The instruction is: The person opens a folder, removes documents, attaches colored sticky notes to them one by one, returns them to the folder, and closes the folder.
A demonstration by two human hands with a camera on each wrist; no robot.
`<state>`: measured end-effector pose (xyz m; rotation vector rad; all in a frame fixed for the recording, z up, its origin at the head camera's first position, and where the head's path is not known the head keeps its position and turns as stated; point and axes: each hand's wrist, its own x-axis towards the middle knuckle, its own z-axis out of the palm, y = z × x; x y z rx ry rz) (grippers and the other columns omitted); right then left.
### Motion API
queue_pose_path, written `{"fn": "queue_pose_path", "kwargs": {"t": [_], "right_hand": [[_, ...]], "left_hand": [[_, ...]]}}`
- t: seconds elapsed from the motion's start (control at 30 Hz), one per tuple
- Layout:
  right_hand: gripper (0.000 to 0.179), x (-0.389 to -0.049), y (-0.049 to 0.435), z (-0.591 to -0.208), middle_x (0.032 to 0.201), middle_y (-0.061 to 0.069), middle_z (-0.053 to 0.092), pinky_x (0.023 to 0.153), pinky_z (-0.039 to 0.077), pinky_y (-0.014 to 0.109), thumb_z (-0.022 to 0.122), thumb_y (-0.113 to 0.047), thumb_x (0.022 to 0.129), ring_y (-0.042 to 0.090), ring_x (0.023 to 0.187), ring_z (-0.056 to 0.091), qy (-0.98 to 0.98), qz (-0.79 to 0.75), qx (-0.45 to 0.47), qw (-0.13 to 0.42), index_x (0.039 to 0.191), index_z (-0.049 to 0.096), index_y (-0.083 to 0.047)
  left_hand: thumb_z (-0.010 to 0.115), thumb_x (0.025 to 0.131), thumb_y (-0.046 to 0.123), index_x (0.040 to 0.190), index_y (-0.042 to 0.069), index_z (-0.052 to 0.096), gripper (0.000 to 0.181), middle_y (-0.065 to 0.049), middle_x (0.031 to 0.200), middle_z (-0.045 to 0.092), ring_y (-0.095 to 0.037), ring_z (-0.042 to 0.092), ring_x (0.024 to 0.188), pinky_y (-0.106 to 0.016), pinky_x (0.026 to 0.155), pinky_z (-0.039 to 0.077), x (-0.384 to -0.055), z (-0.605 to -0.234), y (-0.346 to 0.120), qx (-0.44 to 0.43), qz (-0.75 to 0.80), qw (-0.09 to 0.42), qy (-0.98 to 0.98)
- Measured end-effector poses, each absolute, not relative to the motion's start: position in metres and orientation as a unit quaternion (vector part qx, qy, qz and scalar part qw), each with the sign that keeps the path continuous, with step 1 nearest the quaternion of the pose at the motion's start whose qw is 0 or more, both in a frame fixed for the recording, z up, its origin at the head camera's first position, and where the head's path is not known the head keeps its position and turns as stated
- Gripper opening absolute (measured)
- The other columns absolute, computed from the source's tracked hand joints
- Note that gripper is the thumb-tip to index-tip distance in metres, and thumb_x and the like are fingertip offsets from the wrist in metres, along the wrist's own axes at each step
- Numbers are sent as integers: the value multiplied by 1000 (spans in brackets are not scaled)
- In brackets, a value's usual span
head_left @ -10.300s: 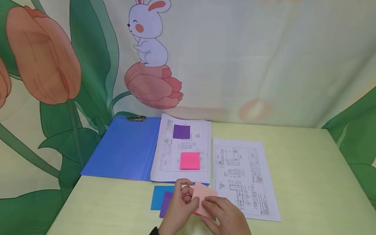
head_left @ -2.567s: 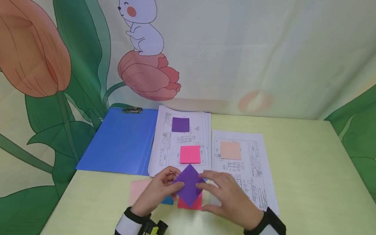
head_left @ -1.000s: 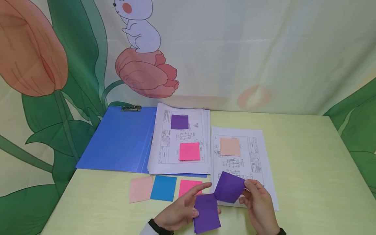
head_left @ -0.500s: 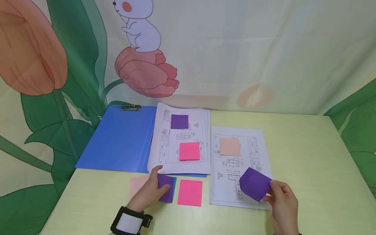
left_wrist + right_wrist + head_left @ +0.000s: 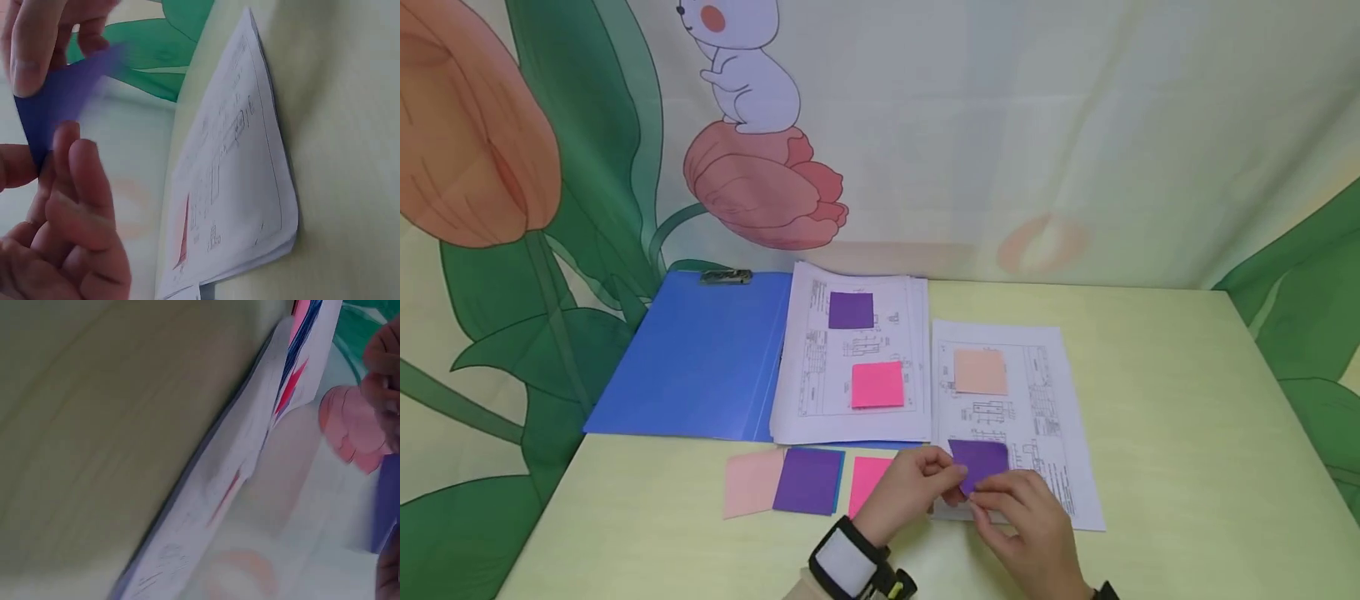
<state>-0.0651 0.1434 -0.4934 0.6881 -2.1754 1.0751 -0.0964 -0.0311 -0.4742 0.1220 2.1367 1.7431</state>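
Note:
A single purple sticky note point(image 5: 981, 462) is held between both hands, above the lower part of the right-hand drawing sheet point(image 5: 1067, 417). My left hand point(image 5: 910, 492) pinches it at the left. Below, the fingers of my right hand point(image 5: 1030, 521) pinch its lower corner. The left wrist view shows the note point(image 5: 53, 109) tilted and partly blurred, with fingers on two of its sides. A peach sticky note point(image 5: 981, 372) lies on the upper part of the same sheet. To the left of my hands, a purple sticky pad point(image 5: 807, 481) rests on a blue pad point(image 5: 839, 483).
A pale pink pad point(image 5: 752, 483) and a bright pink pad point(image 5: 867, 483), partly hidden by my left hand, lie along the front. Behind them an open blue folder point(image 5: 700, 358) holds stacked drawings point(image 5: 812, 417) bearing a purple note point(image 5: 851, 310) and a pink note point(image 5: 877, 385).
My right hand pulled a purple note off the pad. My left hand put the purple pad down over the blue one, then came right to the note. Earlier, a peach note went onto the right sheet.

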Motion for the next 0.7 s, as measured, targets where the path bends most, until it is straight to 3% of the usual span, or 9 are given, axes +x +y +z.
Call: {"fn": "queue_pose_path", "kwargs": {"t": [0.13,0.2,0.3,0.37,0.5,0.57,0.7], "right_hand": [[59,-82,172,-497,117,12,52,84,38,39,75,-34,76,25,104,46,-873,469,98,89,121,53,-3],[59,-94,188,-497,113,12,56,77,43,35,76,-31,76,23,98,50,-867,497,-9,-15,121,51,0],[40,-111,211,-501,87,5,65,61,43,26,70,-33,82,16,76,55,-849,509,-101,-103,103,63,0],[33,-116,225,-505,75,3,63,55,40,25,69,-31,83,15,68,52,-844,505,-132,-128,94,67,1],[31,-120,243,-516,75,1,61,58,39,27,70,-31,82,15,69,50,-858,474,-138,-145,88,69,0],[31,-122,245,-520,76,2,63,62,40,28,70,-31,82,15,71,52,-861,468,-132,-149,86,70,0],[33,-125,242,-525,73,2,64,63,40,29,72,-32,80,15,69,54,-866,460,-124,-153,84,70,1]], "left_hand": [[64,87,21,80,6,64,17,-1,62,63,-18,58,58,-21,46,36,-110,-481,-22,52,605,170,776],[64,88,24,82,7,66,18,0,64,63,-19,60,61,-22,49,39,-116,-486,-17,60,585,175,789],[64,87,33,95,9,69,25,3,73,65,-15,59,68,-24,55,43,-122,-491,-8,96,482,163,855],[67,83,39,107,12,67,36,1,90,66,-15,59,82,-27,66,46,-121,-496,-4,143,345,131,918],[73,72,50,124,18,58,63,-3,129,53,-22,46,118,-37,92,42,-114,-507,0,232,70,52,969],[73,71,51,127,19,55,67,-2,138,44,-23,38,128,-40,101,35,-113,-511,1,261,34,58,963],[74,72,47,129,18,52,67,-5,142,40,-25,35,130,-36,105,30,-115,-515,2,291,39,89,952]]}}
